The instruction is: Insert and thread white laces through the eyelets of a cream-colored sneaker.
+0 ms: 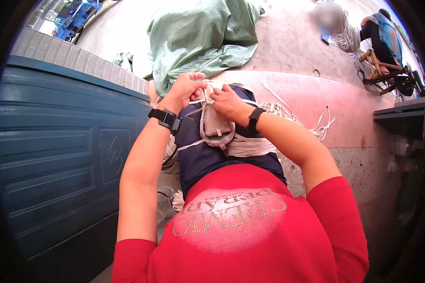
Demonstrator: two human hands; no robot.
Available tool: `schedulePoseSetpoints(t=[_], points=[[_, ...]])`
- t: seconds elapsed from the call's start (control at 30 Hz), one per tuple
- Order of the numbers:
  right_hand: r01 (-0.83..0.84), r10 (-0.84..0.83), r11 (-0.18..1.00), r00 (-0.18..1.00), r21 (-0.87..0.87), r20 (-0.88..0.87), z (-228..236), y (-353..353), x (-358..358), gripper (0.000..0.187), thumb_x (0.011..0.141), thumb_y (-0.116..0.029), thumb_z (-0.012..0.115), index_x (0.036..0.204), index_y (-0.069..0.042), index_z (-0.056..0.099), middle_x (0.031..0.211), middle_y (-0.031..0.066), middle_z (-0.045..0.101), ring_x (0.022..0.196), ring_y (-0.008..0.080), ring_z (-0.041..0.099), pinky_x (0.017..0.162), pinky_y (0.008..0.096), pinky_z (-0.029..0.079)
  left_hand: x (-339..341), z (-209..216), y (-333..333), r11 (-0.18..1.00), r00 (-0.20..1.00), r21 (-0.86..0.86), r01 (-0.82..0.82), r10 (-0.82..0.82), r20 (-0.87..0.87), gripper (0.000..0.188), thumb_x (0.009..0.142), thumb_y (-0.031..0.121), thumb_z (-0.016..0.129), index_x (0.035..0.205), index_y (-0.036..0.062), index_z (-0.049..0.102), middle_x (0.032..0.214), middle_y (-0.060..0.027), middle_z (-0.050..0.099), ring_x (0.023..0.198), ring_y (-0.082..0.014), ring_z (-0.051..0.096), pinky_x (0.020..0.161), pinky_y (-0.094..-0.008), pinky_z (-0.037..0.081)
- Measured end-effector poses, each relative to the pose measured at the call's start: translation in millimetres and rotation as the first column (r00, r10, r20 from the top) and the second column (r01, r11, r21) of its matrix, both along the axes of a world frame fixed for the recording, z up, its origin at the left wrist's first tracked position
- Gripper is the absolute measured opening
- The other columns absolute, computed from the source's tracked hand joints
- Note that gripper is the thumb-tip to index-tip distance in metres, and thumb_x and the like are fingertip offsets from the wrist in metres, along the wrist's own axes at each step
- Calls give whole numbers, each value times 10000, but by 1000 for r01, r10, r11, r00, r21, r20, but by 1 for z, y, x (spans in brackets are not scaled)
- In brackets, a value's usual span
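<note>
On my lap lies a beige, shoe-upper-like fabric piece (pixel 216 123) with a rounded grey rim toward me. White laces (pixel 206 94) run across its far end. At its far left my left hand (pixel 186 89) is closed, thumb and forefinger pinching a white lace. Opposite it, my right hand (pixel 230 103) has curled fingers pinched on the lace at the piece's far right, partly covering it. The fingertips are close together but apart. A bundle of white laces (pixel 252 146) lies across my thighs beneath the piece.
More loose white laces (pixel 288 112) spread to the right of my legs. A green tarp (pixel 200 42) covers something ahead. Dark blue panelled door (pixel 61 155) stands close on my left. At far right are a wooden chair (pixel 377 70) with a seated person and a heap of laces (pixel 348 38).
</note>
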State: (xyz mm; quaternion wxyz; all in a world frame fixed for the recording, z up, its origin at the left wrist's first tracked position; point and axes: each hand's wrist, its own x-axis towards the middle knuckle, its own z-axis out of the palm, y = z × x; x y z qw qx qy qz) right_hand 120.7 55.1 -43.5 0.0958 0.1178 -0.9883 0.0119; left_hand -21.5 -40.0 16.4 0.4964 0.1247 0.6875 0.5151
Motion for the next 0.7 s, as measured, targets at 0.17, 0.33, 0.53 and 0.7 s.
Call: schedulePoseSetpoints(t=[0.17,0.33,0.53,0.7], points=[[-20,-16,968,990,-250,-139,-11,11,7,85,653,-124,559,728,-122,599,828,24,506,883,199,479,716,349,368,9,2,9,1000,998,-2,-25,25,57,329,735,14,627,1035,24,493,637,5,526,413,-38,419,342,-173,298],[-39,-183,831,923,-556,-338,55,10,8,77,693,-66,511,761,-90,536,794,84,538,804,259,505,712,383,386,4,-27,17,999,995,52,10,-15,101,295,698,-15,627,962,23,501,612,-1,499,410,-63,410,332,-192,276],[272,-244,869,962,-413,120,5,7,16,123,666,-178,581,753,-122,647,852,77,572,877,262,521,692,428,391,20,-7,21,1000,1000,28,-13,13,-7,303,696,2,641,967,11,504,597,-5,496,408,-63,408,334,-193,275],[148,-148,989,989,6,14,2,-9,3,109,668,-209,561,683,-131,636,813,23,527,856,195,475,717,366,348,11,4,-2,1000,999,-3,-23,23,-39,296,730,-6,618,1004,27,509,588,15,509,397,-39,407,331,-178,279]])
